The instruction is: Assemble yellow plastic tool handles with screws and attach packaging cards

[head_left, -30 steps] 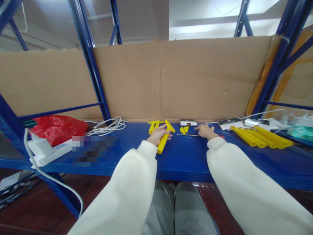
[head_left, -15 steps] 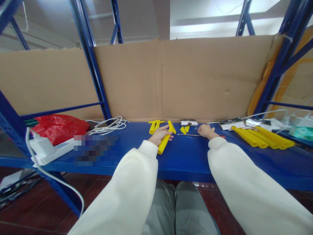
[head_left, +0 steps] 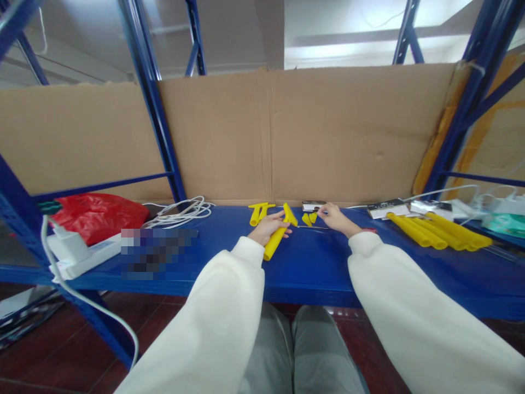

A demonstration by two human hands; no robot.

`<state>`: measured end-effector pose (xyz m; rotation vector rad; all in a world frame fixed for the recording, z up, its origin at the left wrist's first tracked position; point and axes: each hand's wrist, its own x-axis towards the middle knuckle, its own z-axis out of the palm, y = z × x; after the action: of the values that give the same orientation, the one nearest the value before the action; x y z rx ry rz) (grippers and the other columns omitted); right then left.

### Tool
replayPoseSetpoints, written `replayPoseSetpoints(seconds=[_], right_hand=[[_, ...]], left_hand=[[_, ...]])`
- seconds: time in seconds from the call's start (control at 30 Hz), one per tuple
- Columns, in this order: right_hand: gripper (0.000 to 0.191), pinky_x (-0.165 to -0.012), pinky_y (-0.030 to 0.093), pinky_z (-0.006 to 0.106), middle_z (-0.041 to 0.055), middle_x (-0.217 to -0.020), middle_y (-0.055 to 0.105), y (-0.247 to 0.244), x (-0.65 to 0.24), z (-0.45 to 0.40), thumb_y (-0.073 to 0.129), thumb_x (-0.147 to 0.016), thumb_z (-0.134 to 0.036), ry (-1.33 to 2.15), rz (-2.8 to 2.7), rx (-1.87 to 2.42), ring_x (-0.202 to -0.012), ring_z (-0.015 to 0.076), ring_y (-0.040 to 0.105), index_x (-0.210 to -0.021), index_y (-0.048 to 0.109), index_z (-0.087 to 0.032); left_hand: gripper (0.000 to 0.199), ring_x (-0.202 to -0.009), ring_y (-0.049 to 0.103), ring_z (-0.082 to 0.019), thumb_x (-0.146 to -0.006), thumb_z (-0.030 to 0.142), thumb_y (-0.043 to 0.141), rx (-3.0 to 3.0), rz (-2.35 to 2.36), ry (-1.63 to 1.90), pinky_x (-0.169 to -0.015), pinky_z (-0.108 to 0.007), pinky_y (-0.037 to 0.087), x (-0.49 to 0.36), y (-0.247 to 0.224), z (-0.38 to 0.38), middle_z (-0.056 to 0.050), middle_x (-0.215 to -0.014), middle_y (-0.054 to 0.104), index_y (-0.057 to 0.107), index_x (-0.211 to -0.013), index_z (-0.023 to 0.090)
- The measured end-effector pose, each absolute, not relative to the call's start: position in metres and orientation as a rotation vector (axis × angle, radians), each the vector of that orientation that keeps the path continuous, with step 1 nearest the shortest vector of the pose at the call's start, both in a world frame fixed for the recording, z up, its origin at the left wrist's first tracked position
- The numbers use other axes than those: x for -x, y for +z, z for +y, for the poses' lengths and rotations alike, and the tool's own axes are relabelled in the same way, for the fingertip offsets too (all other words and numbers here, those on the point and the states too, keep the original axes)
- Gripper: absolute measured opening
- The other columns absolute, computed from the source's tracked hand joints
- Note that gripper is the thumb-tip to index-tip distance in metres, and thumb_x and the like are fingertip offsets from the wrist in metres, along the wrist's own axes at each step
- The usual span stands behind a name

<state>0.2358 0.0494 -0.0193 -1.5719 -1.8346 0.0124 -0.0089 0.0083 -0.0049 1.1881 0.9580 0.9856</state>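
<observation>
My left hand [head_left: 268, 227] is wrapped round a yellow T-shaped tool [head_left: 275, 244] with a thick tubular handle. Its slanted crosspiece points away from me, and the handle's round end faces me. To the right, my right hand [head_left: 337, 218] has its fingertips brought together above the blue shelf; what they pinch, if anything, is too small to make out. Small yellow pieces [head_left: 309, 219] lie just left of those fingertips. A thin metal shaft [head_left: 305, 226] lies in front of the pieces and runs under my right hand. Two more yellow T-shaped tools [head_left: 258, 212] rest behind my left hand.
Several yellow tubes [head_left: 435, 232] lie at the right, by black-and-white packets [head_left: 385, 209]. A black-and-white card [head_left: 310, 206] lies at the back. On the left are coiled white cable [head_left: 191, 210], a red bag [head_left: 102, 216] and a power strip [head_left: 96, 255]. Cardboard [head_left: 328, 137] stands behind.
My right hand has moved left to the small yellow pieces and the card, its fingers now stretched forward and pinched. My left hand keeps the yellow tool almost in the same place.
</observation>
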Motion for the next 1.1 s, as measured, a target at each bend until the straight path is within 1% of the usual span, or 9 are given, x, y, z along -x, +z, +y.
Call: replayPoseSetpoints(seconds=[0.1, 0.2, 0.33, 0.43, 0.73, 0.97, 1.1], right_hand=[[0.012, -0.091, 0.046, 0.042, 0.0086, -0.093, 0.067, -0.018, -0.215, 0.046, 0.058, -0.086, -0.023, 0.058, -1.884, 1.254, -0.094, 0.0243, 0.061, -0.075, 0.061, -0.022], [0.012, -0.090, 0.046, 0.041, 0.0073, -0.090, 0.065, -0.019, -0.196, 0.043, 0.056, -0.087, -0.026, 0.083, -1.923, 1.019, -0.093, 0.0239, 0.060, -0.076, 0.058, -0.023], [0.013, -0.091, 0.046, 0.042, 0.0063, -0.087, 0.062, -0.023, -0.188, 0.044, 0.056, -0.086, -0.026, 0.081, -1.952, 0.883, -0.093, 0.0240, 0.058, -0.073, 0.054, -0.024], [0.014, -0.091, 0.046, 0.043, 0.0057, -0.086, 0.061, -0.027, -0.190, 0.048, 0.056, -0.086, -0.028, 0.076, -1.941, 0.865, -0.092, 0.0240, 0.057, -0.073, 0.053, -0.024], [0.013, -0.093, 0.046, 0.044, 0.0063, -0.091, 0.062, -0.029, -0.190, 0.047, 0.061, -0.084, -0.028, 0.064, -1.889, 0.892, -0.094, 0.0245, 0.058, -0.073, 0.055, -0.024], [0.012, -0.094, 0.046, 0.045, 0.0062, -0.093, 0.063, -0.026, -0.191, 0.042, 0.062, -0.084, -0.028, 0.085, -1.894, 0.851, -0.097, 0.0246, 0.058, -0.074, 0.056, -0.024], [0.011, -0.096, 0.045, 0.046, 0.0066, -0.094, 0.063, -0.026, -0.191, 0.040, 0.063, -0.082, -0.028, 0.081, -1.876, 0.868, -0.098, 0.0250, 0.059, -0.074, 0.056, -0.024]], left_hand=[[0.081, -0.060, 0.069, -0.010, -0.081, -0.002, 0.066, -1.214, 0.949, 0.960, -0.050, -0.018, 0.055, 0.008, -0.003, 0.006, -0.016, -0.129, 0.068, 0.042, -0.154, 0.022], [0.083, -0.059, 0.070, -0.010, -0.079, -0.003, 0.066, -1.278, 0.930, 0.929, -0.050, -0.020, 0.056, 0.008, -0.001, 0.005, -0.018, -0.138, 0.063, 0.043, -0.154, 0.023], [0.081, -0.062, 0.071, -0.011, -0.076, -0.002, 0.069, -1.370, 0.869, 0.901, -0.051, -0.021, 0.058, 0.010, -0.001, 0.003, -0.019, -0.151, 0.051, 0.048, -0.150, 0.024], [0.080, -0.061, 0.070, -0.010, -0.075, -0.002, 0.070, -1.399, 0.854, 0.897, -0.049, -0.020, 0.057, 0.009, -0.002, 0.003, -0.018, -0.154, 0.048, 0.051, -0.149, 0.023], [0.073, -0.059, 0.069, -0.010, -0.074, -0.004, 0.069, -1.476, 0.891, 0.919, -0.046, -0.021, 0.055, 0.007, -0.003, 0.001, -0.017, -0.152, 0.050, 0.059, -0.142, 0.023], [0.068, -0.058, 0.067, -0.009, -0.073, -0.005, 0.070, -1.466, 0.858, 0.928, -0.043, -0.019, 0.053, 0.009, 0.001, -0.004, -0.012, -0.146, 0.057, 0.066, -0.135, 0.024], [0.067, -0.059, 0.068, -0.010, -0.072, -0.003, 0.072, -1.466, 0.875, 0.907, -0.043, -0.018, 0.052, 0.010, 0.001, -0.003, -0.014, -0.140, 0.062, 0.067, -0.134, 0.022]])
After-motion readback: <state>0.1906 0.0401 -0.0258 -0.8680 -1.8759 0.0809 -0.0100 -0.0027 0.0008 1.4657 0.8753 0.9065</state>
